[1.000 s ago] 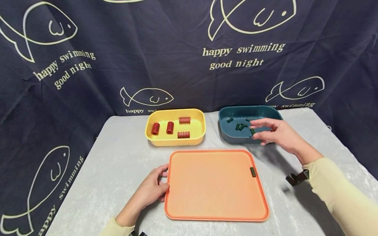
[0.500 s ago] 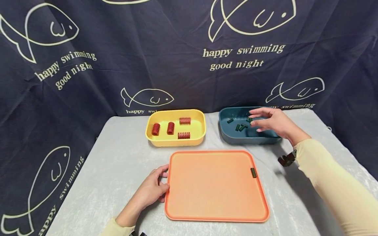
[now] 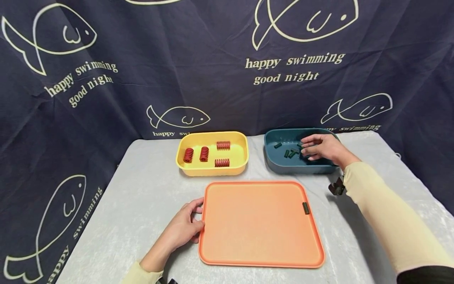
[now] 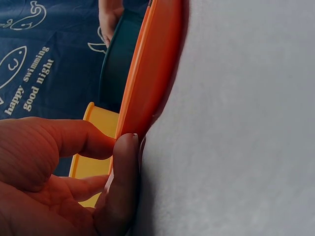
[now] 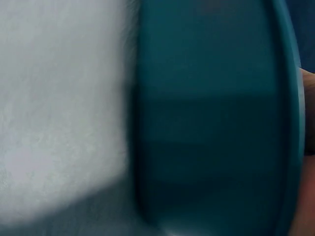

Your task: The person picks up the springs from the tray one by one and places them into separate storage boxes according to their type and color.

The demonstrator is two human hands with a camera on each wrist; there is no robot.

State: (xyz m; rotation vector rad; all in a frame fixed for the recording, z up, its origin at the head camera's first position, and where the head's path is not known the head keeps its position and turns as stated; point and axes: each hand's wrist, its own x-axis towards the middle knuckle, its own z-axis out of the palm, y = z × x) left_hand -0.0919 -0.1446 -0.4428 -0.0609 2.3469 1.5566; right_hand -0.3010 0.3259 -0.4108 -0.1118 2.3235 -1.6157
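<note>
My left hand (image 3: 184,224) grips the left rim of the orange tray (image 3: 260,225), thumb and fingers pinching the edge in the left wrist view. One dark green coil spring (image 3: 306,208) lies on the tray along its right rim. My right hand (image 3: 324,149) reaches into the blue bin (image 3: 301,169), its curved fingers and thumb around a small green spring (image 3: 302,146) that they mostly hide. Several other green springs (image 3: 287,153) are scattered on the bin floor. The right wrist view shows mainly the bin's outer wall (image 5: 211,118), with the fingers hidden behind it.
A yellow bin (image 3: 213,172) with several red coil springs (image 3: 204,154) stands left of the blue bin, behind the tray. Grey cloth (image 3: 142,189) covers the table. A dark blue curtain (image 3: 227,90) printed with fish hangs close behind the bins.
My right hand has moved back and down from the front rim into the blue bin, carrying a green spring. The left hand stays on the tray's edge.
</note>
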